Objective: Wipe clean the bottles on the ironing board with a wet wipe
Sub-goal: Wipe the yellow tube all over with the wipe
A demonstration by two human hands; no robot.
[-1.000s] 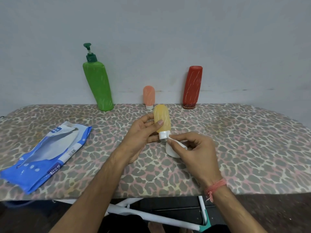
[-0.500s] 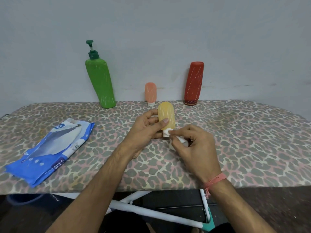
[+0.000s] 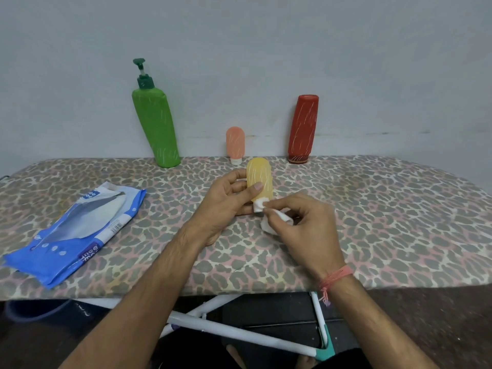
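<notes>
Right hand (image 3: 306, 227) up front, fingers curled, pinching a folded white wipe (image 3: 274, 222) between thumb and fingertips, with a pink thread band (image 3: 336, 277) round the wrist. The wipe's top corner is pressed right against the white cap (image 3: 257, 206) of the yellow bottle (image 3: 259, 178). Left hand (image 3: 226, 206) has that bottle clamped, cap down and rounded end up, thumb across the front of the yellow body and fingers wrapped behind it. The bottle is held just above the middle of the ironing board (image 3: 372, 222), which wears a leopard-print cover. White scratch-like streaks run down the yellow body.

Over on the left of the board, a blue wipes pack (image 3: 72, 233) lies flat, its flap peeled open, well apart from both hands.

Now to the far edge, against the grey wall (image 3: 239, 49). A small pink bottle (image 3: 235, 143) stands cap down, just behind the yellow one. To its left, a tall green pump bottle (image 3: 155, 129) leans with its top tilted left. To the right, a red bottle (image 3: 303, 129) stands cap down, tilted slightly right. All three carry pale streaks.

Below the near edge of the board, white frame legs (image 3: 239, 334) cross over a dark floor.
</notes>
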